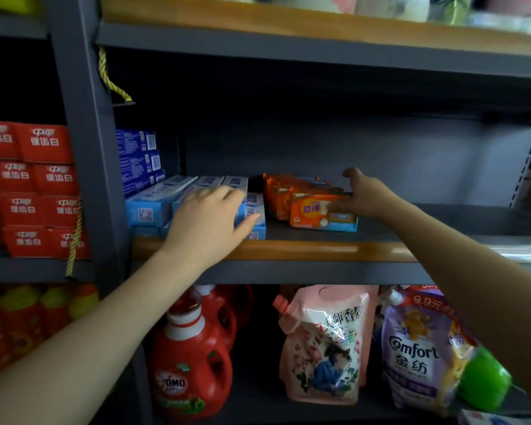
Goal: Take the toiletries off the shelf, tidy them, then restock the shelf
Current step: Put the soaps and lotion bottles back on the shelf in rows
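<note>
Both arms reach up to the middle board of a dark grey metal shelf (pixel 334 268) with an orange-brown wooden front lip.

The left hand (pixel 210 223) lies palm down, fingers straight and slightly spread, on top of a stack of long light blue cardboard toothpaste boxes (pixel 154 207) at the front left of the board. Its fingertips reach the right end of the stack, and it curls around nothing. Just behind and to the left of this hand, darker blue boxes (pixel 137 161) stand piled against the upright post.

The right hand (pixel 362 196) is further in and to the right, resting against the right end of a row of orange plastic-wrapped soap bars (pixel 307 199). Its thumb sticks up above the packs while the fingers lie along the top of the front bar, which has a light blue strip along its lower edge. Whether the fingers actually clasp that bar cannot be told, as the hand is blurred. A narrow gap of bare board separates the soap from the toothpaste boxes.

Left of the left forearm, in the neighbouring bay, sit stacked red packets (pixel 37 185). Below the left forearm stands a red detergent bottle with a white cap (pixel 190 363). Under the right forearm stand a pink floral refill pouch (pixel 322 345) and a purple refill pouch (pixel 417 354).
</note>
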Tool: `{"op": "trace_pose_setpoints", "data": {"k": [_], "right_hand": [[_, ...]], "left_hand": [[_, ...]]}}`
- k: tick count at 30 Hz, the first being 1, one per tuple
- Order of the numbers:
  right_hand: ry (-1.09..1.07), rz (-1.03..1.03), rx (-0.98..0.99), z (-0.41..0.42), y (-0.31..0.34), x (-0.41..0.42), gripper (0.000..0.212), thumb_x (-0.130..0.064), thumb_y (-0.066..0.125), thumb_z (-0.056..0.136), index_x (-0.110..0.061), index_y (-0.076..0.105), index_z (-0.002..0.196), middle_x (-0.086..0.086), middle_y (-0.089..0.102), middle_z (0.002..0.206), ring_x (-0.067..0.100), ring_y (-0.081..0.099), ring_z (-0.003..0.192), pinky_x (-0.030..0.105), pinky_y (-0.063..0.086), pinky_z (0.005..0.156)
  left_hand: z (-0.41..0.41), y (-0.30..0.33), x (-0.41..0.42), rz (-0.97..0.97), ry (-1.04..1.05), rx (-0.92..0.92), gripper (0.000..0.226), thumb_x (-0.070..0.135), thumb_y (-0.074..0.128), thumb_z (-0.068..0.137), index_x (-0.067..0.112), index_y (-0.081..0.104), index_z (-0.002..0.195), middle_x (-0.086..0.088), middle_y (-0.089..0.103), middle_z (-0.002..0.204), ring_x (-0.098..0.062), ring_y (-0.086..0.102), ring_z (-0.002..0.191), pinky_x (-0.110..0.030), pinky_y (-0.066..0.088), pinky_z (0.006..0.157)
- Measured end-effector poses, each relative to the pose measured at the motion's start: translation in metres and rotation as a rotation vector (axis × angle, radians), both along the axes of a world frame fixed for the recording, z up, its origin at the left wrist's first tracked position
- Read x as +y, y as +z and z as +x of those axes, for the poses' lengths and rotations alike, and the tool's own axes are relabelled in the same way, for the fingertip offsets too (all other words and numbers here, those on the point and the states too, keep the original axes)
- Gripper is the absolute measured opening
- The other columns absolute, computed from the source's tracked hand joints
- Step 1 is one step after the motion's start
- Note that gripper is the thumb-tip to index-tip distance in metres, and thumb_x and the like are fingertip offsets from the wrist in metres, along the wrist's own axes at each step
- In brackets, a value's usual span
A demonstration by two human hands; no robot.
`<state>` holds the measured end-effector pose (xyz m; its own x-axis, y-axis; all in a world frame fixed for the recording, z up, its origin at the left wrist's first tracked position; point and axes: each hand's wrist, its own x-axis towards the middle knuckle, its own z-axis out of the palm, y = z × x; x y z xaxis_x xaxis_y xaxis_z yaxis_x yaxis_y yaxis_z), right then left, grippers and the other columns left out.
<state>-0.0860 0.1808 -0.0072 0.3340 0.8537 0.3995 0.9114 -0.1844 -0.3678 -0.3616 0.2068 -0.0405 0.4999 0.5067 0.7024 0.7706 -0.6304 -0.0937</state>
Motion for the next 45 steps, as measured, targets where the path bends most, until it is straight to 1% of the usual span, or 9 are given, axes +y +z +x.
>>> {"op": "trace_pose_setpoints", "data": {"k": [6, 11, 15, 20, 23, 27, 34, 39, 45], "right_hand": [[0.084, -0.11, -0.074, -0.011, 0.004, 0.01, 0.05, -0.034, 0.064, 0.085, -0.014, 0.048, 0.128, 0.008, 0.061, 0.117, 0.012, 0.055, 0.084, 0.023, 0.042, 0.068], [0.063, -0.06, -0.116, -0.018, -0.006, 0.01, 0.064, -0.041, 0.065, 0.082, -0.012, 0.042, 0.134, 0.01, 0.057, 0.124, 0.021, 0.056, 0.099, 0.03, 0.046, 0.08], [0.087, -0.07, -0.012, -0.023, -0.004, -0.003, 0.062, -0.042, 0.062, 0.085, -0.012, 0.041, 0.135, 0.012, 0.053, 0.128, 0.026, 0.056, 0.107, 0.032, 0.047, 0.085], [0.098, 0.482, -0.203, -0.039, -0.016, -0.054, 0.031, -0.028, 0.058, 0.089, -0.009, 0.059, 0.113, 0.011, 0.055, 0.111, 0.027, 0.056, 0.094, 0.03, 0.039, 0.073], [0.18, 0.532, -0.362, -0.048, -0.048, -0.102, 0.023, -0.024, 0.054, 0.086, -0.008, 0.06, 0.101, 0.01, 0.058, 0.094, 0.028, 0.056, 0.08, 0.03, 0.041, 0.063], [0.243, 0.096, -0.363, -0.04, -0.127, -0.157, 0.016, -0.022, 0.059, 0.087, -0.012, 0.061, 0.098, 0.004, 0.062, 0.09, 0.028, 0.061, 0.08, 0.033, 0.045, 0.062], [0.413, -0.774, -0.153, -0.025, -0.245, -0.213, 0.051, -0.043, 0.055, 0.09, -0.015, 0.048, 0.132, 0.006, 0.049, 0.134, 0.02, 0.046, 0.122, 0.032, 0.033, 0.104], [0.36, -0.819, -0.02, -0.016, -0.274, -0.234, 0.087, -0.057, 0.059, 0.081, -0.021, 0.018, 0.149, 0.001, 0.015, 0.156, 0.018, 0.018, 0.141, 0.029, 0.018, 0.113], [0.244, -0.662, -0.154, -0.026, -0.282, -0.248, 0.094, -0.068, 0.069, 0.061, -0.023, 0.029, 0.133, 0.003, 0.044, 0.133, 0.023, 0.042, 0.12, 0.032, 0.032, 0.089]], "left_hand": [[0.002, -0.008, 0.005, 0.054, -0.039, -0.044, 0.043, 0.038, 0.042, 0.091, 0.007, 0.059, 0.116, -0.011, 0.063, 0.111, -0.03, 0.059, 0.1, -0.039, 0.044, 0.084], [0.004, -0.016, 0.004, 0.092, -0.028, -0.058, 0.044, 0.032, 0.034, 0.091, 0.002, 0.06, 0.111, -0.015, 0.063, 0.107, -0.033, 0.059, 0.098, -0.044, 0.043, 0.088], [0.007, -0.016, 0.0, 0.105, -0.061, -0.108, 0.037, 0.021, 0.05, 0.09, 0.0, 0.056, 0.12, -0.018, 0.059, 0.119, -0.036, 0.052, 0.115, -0.048, 0.039, 0.096], [0.008, -0.029, -0.022, 0.3, -0.239, -0.174, 0.035, 0.021, 0.052, 0.087, -0.001, 0.059, 0.113, -0.019, 0.057, 0.121, -0.035, 0.044, 0.123, -0.046, 0.035, 0.102], [0.017, -0.062, -0.043, 0.321, -0.489, -0.184, 0.026, 0.015, 0.054, 0.084, 0.0, 0.065, 0.102, -0.018, 0.061, 0.115, -0.032, 0.047, 0.117, -0.042, 0.037, 0.101], [0.034, -0.131, -0.077, 0.11, -0.738, -0.025, 0.017, 0.012, 0.056, 0.081, 0.003, 0.068, 0.089, -0.015, 0.064, 0.104, -0.029, 0.061, 0.095, -0.037, 0.047, 0.08], [0.057, -0.237, -0.092, -0.548, -0.63, 0.172, 0.022, 0.023, 0.054, 0.088, 0.012, 0.062, 0.105, -0.001, 0.054, 0.119, -0.024, 0.062, 0.093, -0.039, 0.052, 0.072], [0.078, -0.279, -0.099, -0.849, -0.543, 0.127, 0.032, 0.027, 0.055, 0.09, 0.02, 0.052, 0.121, 0.005, 0.045, 0.13, -0.011, 0.04, 0.122, -0.025, 0.035, 0.097], [0.109, -0.297, -0.103, -1.228, -0.372, 0.006, 0.067, 0.042, 0.056, 0.089, 0.018, 0.027, 0.144, -0.003, 0.041, 0.143, -0.018, 0.041, 0.128, -0.029, 0.035, 0.098]]}}
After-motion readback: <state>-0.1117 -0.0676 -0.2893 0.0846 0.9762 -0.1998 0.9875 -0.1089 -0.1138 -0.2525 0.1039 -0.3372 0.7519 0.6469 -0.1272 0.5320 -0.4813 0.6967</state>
